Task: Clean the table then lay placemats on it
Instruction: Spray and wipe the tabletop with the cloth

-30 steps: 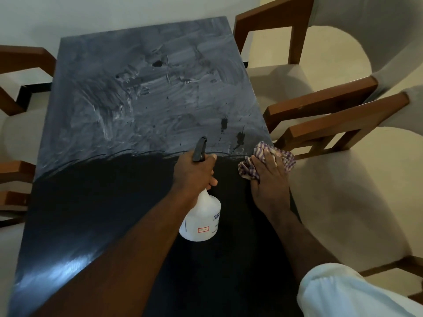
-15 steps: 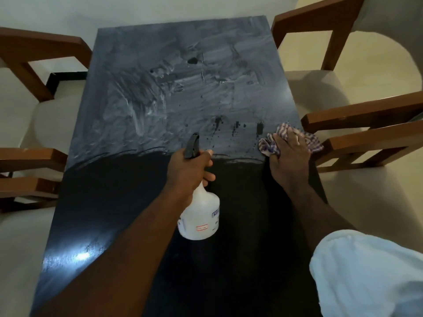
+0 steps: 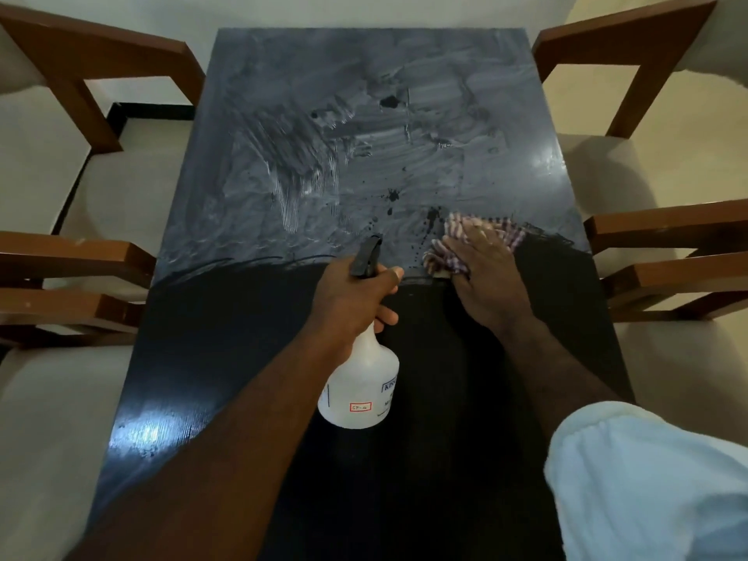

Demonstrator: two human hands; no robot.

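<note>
while left hand [image 3: 356,301] grips spray bottle [image 3: 360,390], right hand [image 3: 485,277] presses cloth [image 3: 453,257] on table [image 3: 226,317].

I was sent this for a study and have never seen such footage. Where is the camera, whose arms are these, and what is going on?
The camera sits on a person's head and looks down at their own two bare arms; there is no machine. The left hand grips a white plastic spray bottle with a black trigger. The right hand presses flat on a crumpled checked cloth lying on the dark glossy rectangular table. The far half of the table looks grey and smeared; the near half looks dark and clean. Brown wooden chairs with pale cushions stand on both sides. No placemats are in view.
</note>
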